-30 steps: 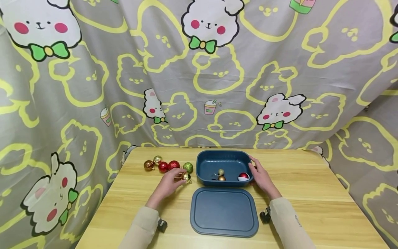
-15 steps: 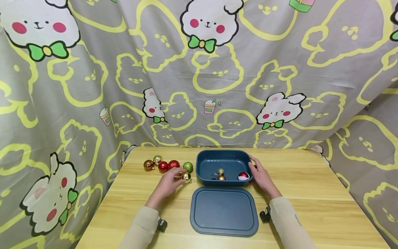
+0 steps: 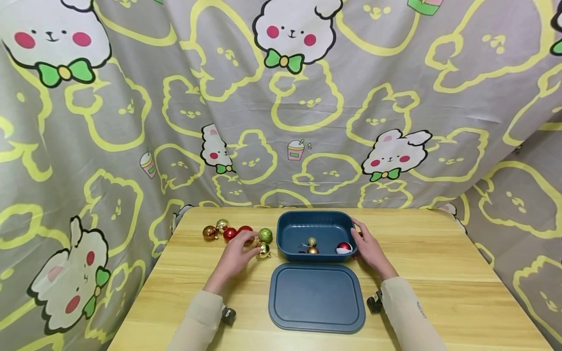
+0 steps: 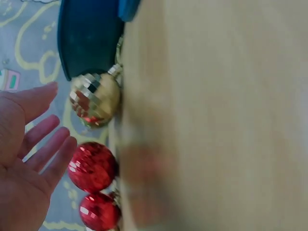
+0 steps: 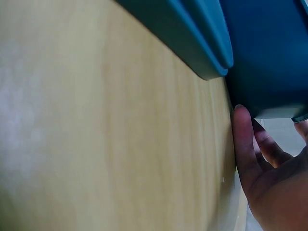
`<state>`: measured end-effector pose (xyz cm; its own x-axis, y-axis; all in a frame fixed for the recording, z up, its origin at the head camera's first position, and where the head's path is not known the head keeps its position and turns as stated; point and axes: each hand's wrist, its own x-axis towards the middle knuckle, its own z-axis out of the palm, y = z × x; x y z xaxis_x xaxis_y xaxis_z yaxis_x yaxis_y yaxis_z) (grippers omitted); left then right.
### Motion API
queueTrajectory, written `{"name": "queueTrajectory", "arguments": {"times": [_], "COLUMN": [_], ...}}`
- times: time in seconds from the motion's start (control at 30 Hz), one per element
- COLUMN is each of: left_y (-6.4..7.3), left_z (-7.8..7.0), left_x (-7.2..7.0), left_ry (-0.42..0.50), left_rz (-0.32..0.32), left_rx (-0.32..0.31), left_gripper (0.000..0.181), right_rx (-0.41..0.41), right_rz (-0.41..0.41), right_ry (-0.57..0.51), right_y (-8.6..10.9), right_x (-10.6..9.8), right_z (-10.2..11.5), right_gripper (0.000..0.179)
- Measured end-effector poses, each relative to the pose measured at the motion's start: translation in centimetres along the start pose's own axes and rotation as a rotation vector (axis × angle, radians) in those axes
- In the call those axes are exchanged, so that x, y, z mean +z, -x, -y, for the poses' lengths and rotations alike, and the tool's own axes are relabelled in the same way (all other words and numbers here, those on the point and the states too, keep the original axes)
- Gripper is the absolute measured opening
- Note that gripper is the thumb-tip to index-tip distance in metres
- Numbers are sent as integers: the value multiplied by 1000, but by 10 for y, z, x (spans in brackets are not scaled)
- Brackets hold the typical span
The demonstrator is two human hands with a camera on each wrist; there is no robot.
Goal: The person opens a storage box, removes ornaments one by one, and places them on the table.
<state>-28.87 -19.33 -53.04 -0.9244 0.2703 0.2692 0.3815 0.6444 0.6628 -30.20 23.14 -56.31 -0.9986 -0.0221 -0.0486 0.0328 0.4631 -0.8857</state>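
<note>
My left hand (image 3: 238,250) hovers just left of a faceted gold bauble (image 3: 263,250), its thumb and fingers spread apart. In the left wrist view, the gold bauble (image 4: 95,99) rests on the table beyond the thumb tip, while two red baubles (image 4: 93,167) show past the fingers. A green glitter bauble (image 3: 265,235) lies right behind the gold one. My right hand (image 3: 371,249) holds the right end of the open blue box (image 3: 314,218), with fingers at its rim and the thumb (image 5: 244,139) against its outer wall.
Inside the box are a red-and-white bauble (image 3: 344,248) and small gold ones (image 3: 312,250). Its blue lid (image 3: 316,298) lies flat in front. A brown bauble (image 3: 210,232) and a pale gold bauble (image 3: 222,224) sit farther left on the wooden table (image 3: 439,273). A patterned curtain (image 3: 325,112) hangs behind.
The left fingers, earlier around the gold bauble, have spread and drawn back slightly to the left. The bauble stays in place. My right hand has kept its place at the box.
</note>
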Motion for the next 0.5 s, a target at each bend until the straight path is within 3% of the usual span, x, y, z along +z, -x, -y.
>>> {"name": "queueTrajectory", "arguments": {"times": [0.2,0.5], "left_y": [-9,-24], "left_z": [-22,-53], "left_x": [1,23], "left_ry": [9,15], "left_rz": [-36,26], "left_rx": [63,147], "left_gripper": [42,42], "right_rx": [1,-5], "right_rz": [1,-8], "right_ry": [-3,-16], "right_y": [1,2], "right_x": [-1,1], "right_z": [0,2], "right_gripper": [57,55]}}
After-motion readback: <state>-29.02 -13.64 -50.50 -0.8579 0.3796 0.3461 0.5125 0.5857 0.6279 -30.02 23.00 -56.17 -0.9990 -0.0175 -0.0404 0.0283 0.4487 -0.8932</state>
